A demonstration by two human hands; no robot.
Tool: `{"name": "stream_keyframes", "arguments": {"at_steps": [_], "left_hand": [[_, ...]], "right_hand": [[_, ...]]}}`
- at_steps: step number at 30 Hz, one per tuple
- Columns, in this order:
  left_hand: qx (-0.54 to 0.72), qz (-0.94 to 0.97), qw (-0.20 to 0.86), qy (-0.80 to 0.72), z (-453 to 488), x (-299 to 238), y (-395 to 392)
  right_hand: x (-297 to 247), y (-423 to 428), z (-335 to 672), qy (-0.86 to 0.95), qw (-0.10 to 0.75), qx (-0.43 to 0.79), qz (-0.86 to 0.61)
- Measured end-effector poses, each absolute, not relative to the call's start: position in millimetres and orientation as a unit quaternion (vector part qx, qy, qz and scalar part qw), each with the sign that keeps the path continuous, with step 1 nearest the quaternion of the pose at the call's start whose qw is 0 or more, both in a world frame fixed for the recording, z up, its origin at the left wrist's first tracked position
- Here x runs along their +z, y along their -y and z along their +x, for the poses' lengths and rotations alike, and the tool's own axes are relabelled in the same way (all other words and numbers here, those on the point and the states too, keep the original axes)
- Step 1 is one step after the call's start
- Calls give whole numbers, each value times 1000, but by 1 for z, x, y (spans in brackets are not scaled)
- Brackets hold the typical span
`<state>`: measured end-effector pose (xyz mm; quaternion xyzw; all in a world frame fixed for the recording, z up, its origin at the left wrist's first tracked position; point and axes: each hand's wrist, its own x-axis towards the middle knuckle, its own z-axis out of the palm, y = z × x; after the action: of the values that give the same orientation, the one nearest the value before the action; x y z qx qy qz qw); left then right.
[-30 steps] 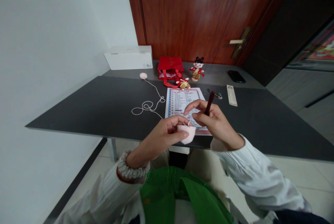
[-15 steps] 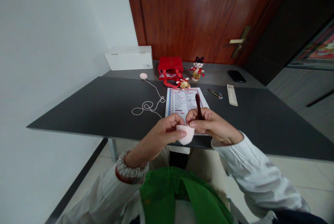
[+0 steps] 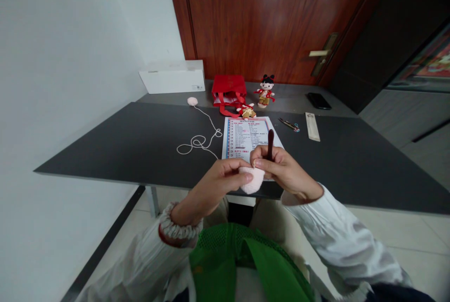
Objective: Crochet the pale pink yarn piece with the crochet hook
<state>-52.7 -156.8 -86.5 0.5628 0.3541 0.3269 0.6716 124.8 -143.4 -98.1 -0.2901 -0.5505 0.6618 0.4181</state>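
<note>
My left hand (image 3: 225, 176) pinches a small pale pink crochet piece (image 3: 251, 183), rounded like a cup, at the table's front edge. In my right hand (image 3: 281, 166) is a crochet hook with a dark brown handle (image 3: 270, 143) that points upward; its tip is hidden by my fingers at the top rim of the piece. Pale yarn (image 3: 197, 142) runs in loose loops from a small yarn ball (image 3: 192, 101) toward my left hand. Under and beyond my hands lies a printed sheet (image 3: 242, 135) with rows of text.
Behind the sheet are a red gift bag (image 3: 228, 87), a doll lying down (image 3: 247, 111) and a standing doll (image 3: 266, 92). A white box (image 3: 172, 79) is by the wall. Small scissors (image 3: 288, 124), a pale flat packet (image 3: 312, 127) and a black phone (image 3: 318, 101) lie to the right.
The hook's handle has swung from leaning left to nearly upright, its top shifting right. My left fingers have straightened along the rim of the crochet piece.
</note>
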Motion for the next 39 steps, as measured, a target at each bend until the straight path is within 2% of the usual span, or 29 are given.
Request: {"name": "stream_keyframes", "arguments": {"at_steps": [39], "left_hand": [[326, 564, 672, -351, -55, -88, 153]], "right_hand": [[-95, 147, 118, 574, 476, 590, -310]]}}
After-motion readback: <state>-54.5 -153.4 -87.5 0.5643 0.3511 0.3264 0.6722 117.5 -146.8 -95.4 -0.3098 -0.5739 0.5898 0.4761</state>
